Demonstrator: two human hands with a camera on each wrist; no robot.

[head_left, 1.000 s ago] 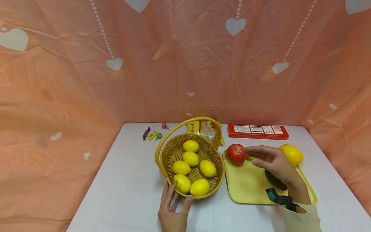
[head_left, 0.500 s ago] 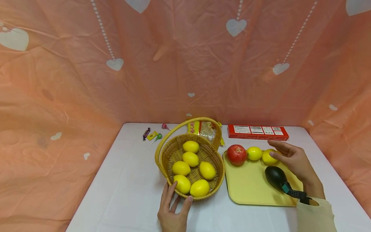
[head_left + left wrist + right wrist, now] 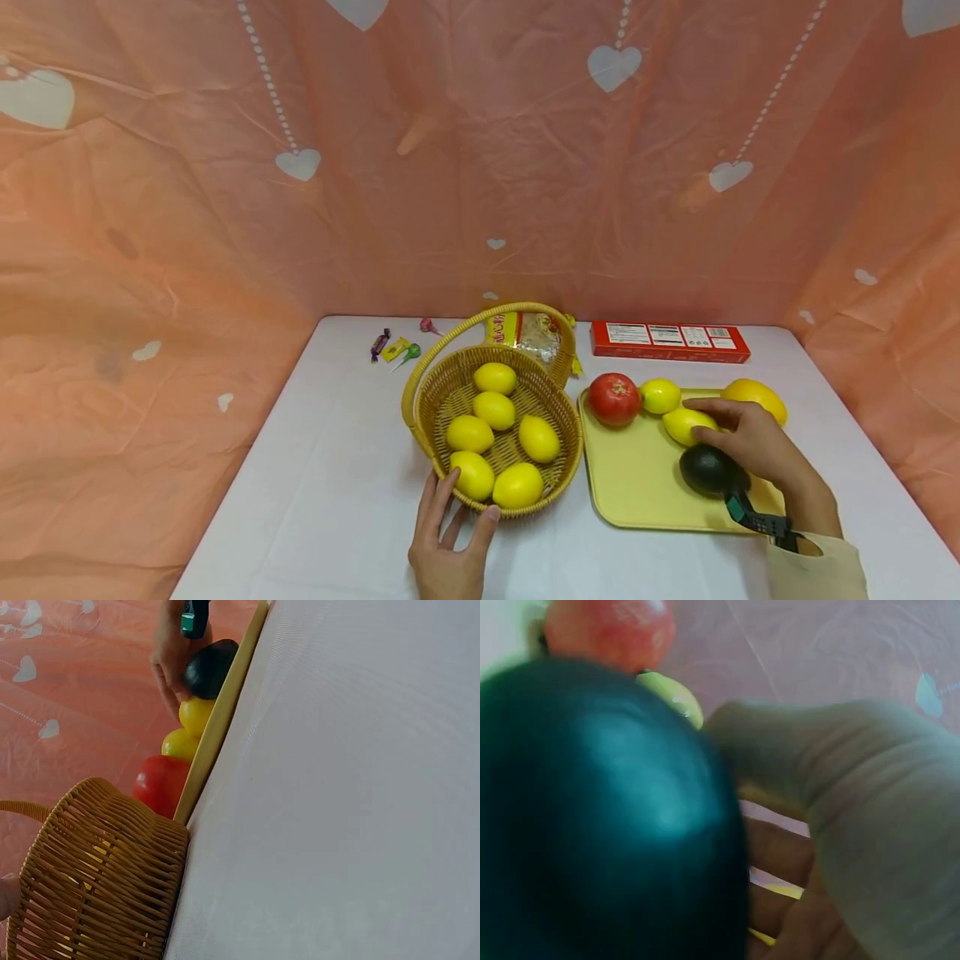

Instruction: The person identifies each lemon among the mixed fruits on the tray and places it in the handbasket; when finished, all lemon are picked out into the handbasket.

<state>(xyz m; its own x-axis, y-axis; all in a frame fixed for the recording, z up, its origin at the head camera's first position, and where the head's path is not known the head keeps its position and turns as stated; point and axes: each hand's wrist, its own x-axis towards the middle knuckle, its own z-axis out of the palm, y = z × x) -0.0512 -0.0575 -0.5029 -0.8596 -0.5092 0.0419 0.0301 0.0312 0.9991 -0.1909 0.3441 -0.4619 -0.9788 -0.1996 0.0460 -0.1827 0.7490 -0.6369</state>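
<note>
My right hand (image 3: 757, 446) pinches a yellow lemon (image 3: 686, 426) between thumb and fingers above the yellow tray (image 3: 637, 492). Beneath that hand lies a dark green avocado (image 3: 708, 469), which fills much of the right wrist view (image 3: 615, 817). A red pomegranate (image 3: 614, 400) and another lemon (image 3: 661, 396) sit along the tray's far edge. With spread fingers, my left hand (image 3: 450, 554) touches the near rim of a wicker basket (image 3: 562, 479). Several lemons (image 3: 470, 435) lie inside it, and a fingertip (image 3: 7, 895) shows by the basket's wall in the left wrist view.
A larger yellow fruit (image 3: 757, 400) is partly hidden behind the right hand. Farther back are a red box (image 3: 670, 342) and a food packet (image 3: 536, 336) behind the basket handle (image 3: 442, 337). Wrapped candies (image 3: 380, 344) and lollipops (image 3: 412, 352) lie at the back left.
My right hand moved right from near the pomegranate, then down onto a lemon, which has shifted slightly nearer and left. My left hand stays at the basket rim.
</note>
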